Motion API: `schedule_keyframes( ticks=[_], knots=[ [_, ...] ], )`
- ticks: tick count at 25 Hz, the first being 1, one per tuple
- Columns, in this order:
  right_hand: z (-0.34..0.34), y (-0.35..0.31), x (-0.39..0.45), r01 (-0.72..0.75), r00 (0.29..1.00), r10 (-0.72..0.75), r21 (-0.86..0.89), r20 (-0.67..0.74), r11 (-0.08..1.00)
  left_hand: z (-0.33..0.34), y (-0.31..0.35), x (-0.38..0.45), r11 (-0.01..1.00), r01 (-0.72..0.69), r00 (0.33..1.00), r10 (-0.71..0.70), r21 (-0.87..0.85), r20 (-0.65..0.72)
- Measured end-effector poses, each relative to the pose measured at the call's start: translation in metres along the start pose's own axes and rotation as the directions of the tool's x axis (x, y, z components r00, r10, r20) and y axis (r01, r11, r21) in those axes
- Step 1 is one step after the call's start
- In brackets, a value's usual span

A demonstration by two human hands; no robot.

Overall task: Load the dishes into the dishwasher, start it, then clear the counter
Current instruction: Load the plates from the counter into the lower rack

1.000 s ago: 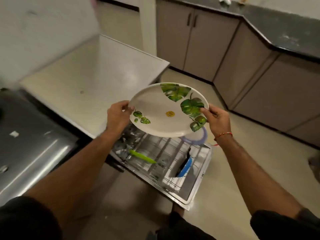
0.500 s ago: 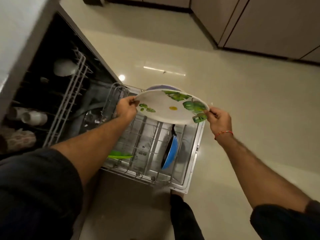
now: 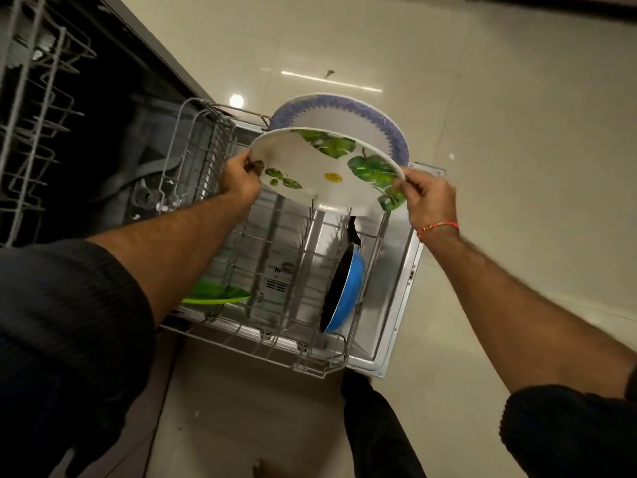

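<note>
Leaf-print plate [image 3: 320,174] pinched at opposite rims: left hand [image 3: 239,177] on one edge, right hand [image 3: 429,198] on the other, fingers curled round each. Tilted, low edge touching rack tines. Just behind the grip, blue-rimmed plate [image 3: 344,115] standing upright. Below the grip, lower rack [image 3: 310,367] pulled out over the open door; blue pan [image 3: 344,291] on edge under the right hand, green dish [image 3: 217,294] under the left forearm.

Your left hand [image 3: 241,177] and right hand [image 3: 427,198] pinch the white leaf-printed round plate [image 3: 324,174] over the grey wire lower rack [image 3: 269,270], beside the upright blue-rimmed plate [image 3: 344,115] and blue pan [image 3: 344,291].
</note>
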State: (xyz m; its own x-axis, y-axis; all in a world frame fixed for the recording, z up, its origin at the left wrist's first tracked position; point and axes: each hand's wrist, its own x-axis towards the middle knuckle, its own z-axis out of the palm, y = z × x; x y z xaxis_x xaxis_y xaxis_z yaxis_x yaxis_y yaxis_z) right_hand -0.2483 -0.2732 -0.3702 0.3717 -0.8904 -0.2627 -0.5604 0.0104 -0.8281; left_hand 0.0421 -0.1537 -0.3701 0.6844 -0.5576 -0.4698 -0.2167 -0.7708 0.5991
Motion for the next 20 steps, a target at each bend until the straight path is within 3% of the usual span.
schedule_keyframes(
  ticks=[5,7,9,12,16,20],
  knots=[
    [0.007,-0.007,-0.016,-0.157,0.979,0.171,-0.121,0.116,0.980,-0.011,-0.004,-0.015,0.987,0.118,0.973,-0.136,0.109,0.184],
    [0.001,-0.019,-0.028,-0.206,0.968,0.224,-0.156,0.108,0.966,-0.023,-0.002,-0.037,0.992,0.088,0.970,-0.106,0.094,0.220],
    [-0.004,-0.043,-0.047,-0.180,0.982,0.187,-0.193,0.019,0.964,-0.041,-0.001,-0.071,0.999,0.036,0.974,-0.040,0.021,0.222],
    [0.002,-0.101,-0.095,-0.111,0.993,0.109,-0.084,-0.034,0.990,-0.076,0.000,-0.133,0.999,-0.015,0.987,0.023,-0.049,0.161],
    [0.041,-0.194,-0.185,-0.019,0.976,0.003,0.073,0.216,0.997,-0.146,-0.020,-0.236,0.992,-0.056,0.997,0.061,-0.113,0.040],
    [0.088,-0.287,-0.284,0.093,0.929,-0.150,0.178,0.337,0.980,-0.236,-0.050,-0.344,0.972,-0.153,0.982,0.129,-0.178,-0.139]
  ],
)
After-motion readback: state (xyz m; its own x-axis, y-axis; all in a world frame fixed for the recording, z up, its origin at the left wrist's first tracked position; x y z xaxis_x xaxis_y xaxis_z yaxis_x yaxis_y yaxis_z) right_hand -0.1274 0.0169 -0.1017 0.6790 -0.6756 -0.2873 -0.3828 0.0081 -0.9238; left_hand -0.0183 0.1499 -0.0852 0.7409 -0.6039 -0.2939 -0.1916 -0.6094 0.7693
